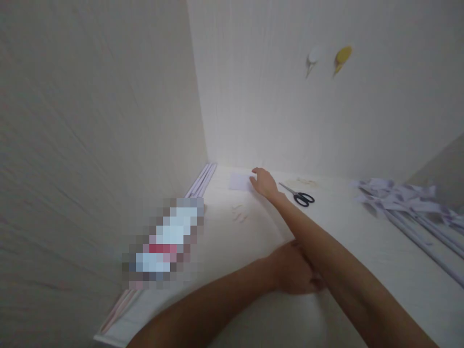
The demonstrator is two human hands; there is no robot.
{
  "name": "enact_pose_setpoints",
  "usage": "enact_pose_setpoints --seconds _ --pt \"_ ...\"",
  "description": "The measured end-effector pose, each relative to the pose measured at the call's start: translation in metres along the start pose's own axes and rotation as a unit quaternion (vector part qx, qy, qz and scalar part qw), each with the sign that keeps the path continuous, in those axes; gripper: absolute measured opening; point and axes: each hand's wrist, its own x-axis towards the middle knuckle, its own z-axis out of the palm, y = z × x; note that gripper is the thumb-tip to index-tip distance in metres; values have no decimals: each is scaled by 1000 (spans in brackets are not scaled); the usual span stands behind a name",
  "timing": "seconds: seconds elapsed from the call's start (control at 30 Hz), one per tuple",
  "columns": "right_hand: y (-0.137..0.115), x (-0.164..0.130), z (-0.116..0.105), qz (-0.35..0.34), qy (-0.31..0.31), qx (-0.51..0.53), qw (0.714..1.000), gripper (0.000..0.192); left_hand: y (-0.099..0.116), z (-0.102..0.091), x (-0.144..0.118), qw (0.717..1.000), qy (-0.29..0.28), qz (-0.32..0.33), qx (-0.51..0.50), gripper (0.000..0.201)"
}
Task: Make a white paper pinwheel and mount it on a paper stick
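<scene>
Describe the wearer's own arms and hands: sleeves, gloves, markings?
Bare left forearm and right forearm, no sleeves in view. The left hand and right hand wear no gloves; no watch or markings show. Some left fingers are hidden, so rings there can't be ruled out.

A hand could pass across the white tabletop (337, 227) between the black-handled scissors (295, 193) and the purple strips (406, 199) at right, while the right forearm (329, 241) crosses before the left hand (290, 270) and the back wall (261, 96) bars the far side.

Right hand (266, 184) between a lilac sheet (239, 181) and black-handled scissors (297, 195).
</scene>
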Motion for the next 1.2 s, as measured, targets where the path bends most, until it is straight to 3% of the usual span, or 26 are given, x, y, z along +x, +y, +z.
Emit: enact_pose_setpoints --seconds 0.03,0.2,0.37,0.5,0.67,1.2 --pt "-1 3 7 14 -3 -1 1000 29 1 0 -1 999 -16 34 23 42" --pt "-9 10 38 55 -8 -5 998 50 -4 2 -5 984 -90 69 140 57" --pt "-7 12 64 71 -19 -19 997 69 -11 4 -6 960 -103 75 248 68" --pt "-5 10 71 97 -46 -48 993 74 -8 1 -5 913 -166 104 357 63" --pt "-9 8 70 99 -48 -92 990 70 -2 -5 -6 874 -160 109 446 58" --pt "-14 5 71 96 -8 -101 990 62 6 -15 -3 896 -133 87 414 56"
